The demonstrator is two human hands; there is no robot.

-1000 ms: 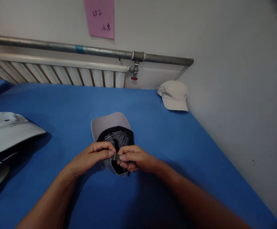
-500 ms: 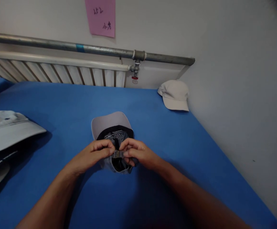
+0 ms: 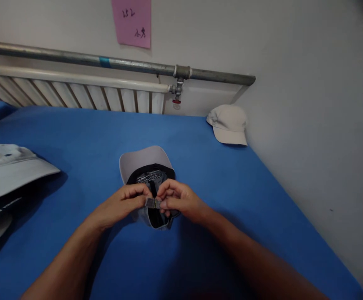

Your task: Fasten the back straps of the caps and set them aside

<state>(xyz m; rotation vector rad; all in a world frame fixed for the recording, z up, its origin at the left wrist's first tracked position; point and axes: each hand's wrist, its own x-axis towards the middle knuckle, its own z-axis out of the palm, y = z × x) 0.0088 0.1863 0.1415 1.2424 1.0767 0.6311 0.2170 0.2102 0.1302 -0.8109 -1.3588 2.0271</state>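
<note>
A grey baseball cap (image 3: 145, 158) lies upside down on the blue surface, its brim pointing away from me and its dark inside showing. Across its back opening runs a grey strap (image 3: 151, 203) with a small metal buckle (image 3: 155, 203). My left hand (image 3: 128, 201) pinches the strap just left of the buckle. On the other side, my right hand (image 3: 179, 200) grips the strap close to the buckle, thumb in front and fingers curled. The fingers partly cover the strap and the cap's rear edge.
A pale cap (image 3: 228, 125) sits in the far right corner by the wall. Several stacked caps (image 3: 15, 171) lie at the left edge on the blue surface (image 3: 84, 137). Behind run a radiator (image 3: 112, 98), a metal pipe (image 3: 69, 56) and a valve (image 3: 177, 89). A pink paper (image 3: 133, 25) hangs above.
My left thumb has shifted slightly left, so more of the strap shows beside the buckle. The buckle sits a little nearer my right fingers. The cap has stayed in place.
</note>
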